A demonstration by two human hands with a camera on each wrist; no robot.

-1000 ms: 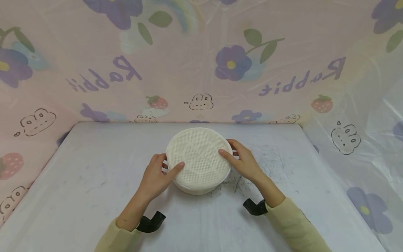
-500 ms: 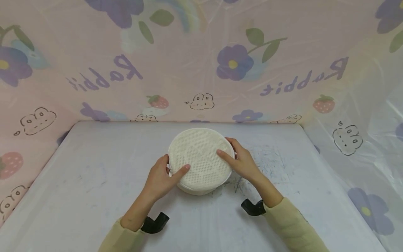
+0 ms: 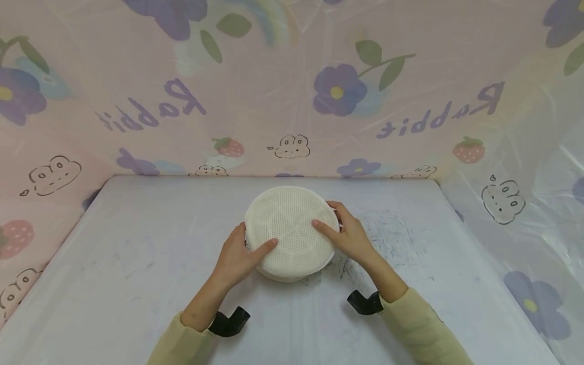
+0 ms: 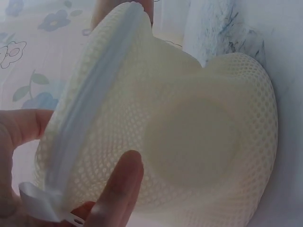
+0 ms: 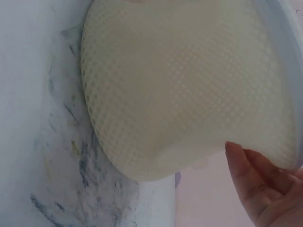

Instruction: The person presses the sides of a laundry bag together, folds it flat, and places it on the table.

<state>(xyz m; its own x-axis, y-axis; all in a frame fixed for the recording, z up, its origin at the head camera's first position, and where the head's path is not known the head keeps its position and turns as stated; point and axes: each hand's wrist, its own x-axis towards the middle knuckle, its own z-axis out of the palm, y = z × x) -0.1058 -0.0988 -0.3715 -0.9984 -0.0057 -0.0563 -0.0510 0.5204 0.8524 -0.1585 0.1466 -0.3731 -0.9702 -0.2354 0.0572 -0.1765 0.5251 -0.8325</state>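
Note:
A round cream mesh laundry bag (image 3: pixel 292 228) stands on the table, its flat top tilted toward the head camera. My left hand (image 3: pixel 234 256) grips its near left rim, thumb on the top and fingers down the side. Opposite, my right hand (image 3: pixel 351 233) holds the right rim the same way. A white zipper (image 4: pixel 90 94) runs along the rim in the left wrist view, with a small white tab (image 4: pixel 38 203) by the left fingers. A pale round shape shows on the side mesh. In the right wrist view, fingertips (image 5: pixel 236 156) pinch the mesh below the rim.
The white-covered table (image 3: pixel 137 294) has dark scribbled marks (image 3: pixel 392 238) to the right of the bag. A pink printed curtain (image 3: pixel 255 91) encloses the back and sides. Black curved pieces (image 3: pixel 230 322) stick out at both wrists.
The left hand has shifted slightly right, and the bag's top has moved a little right with it. The right thumb lies slightly farther in on the top. Both hands keep their hold.

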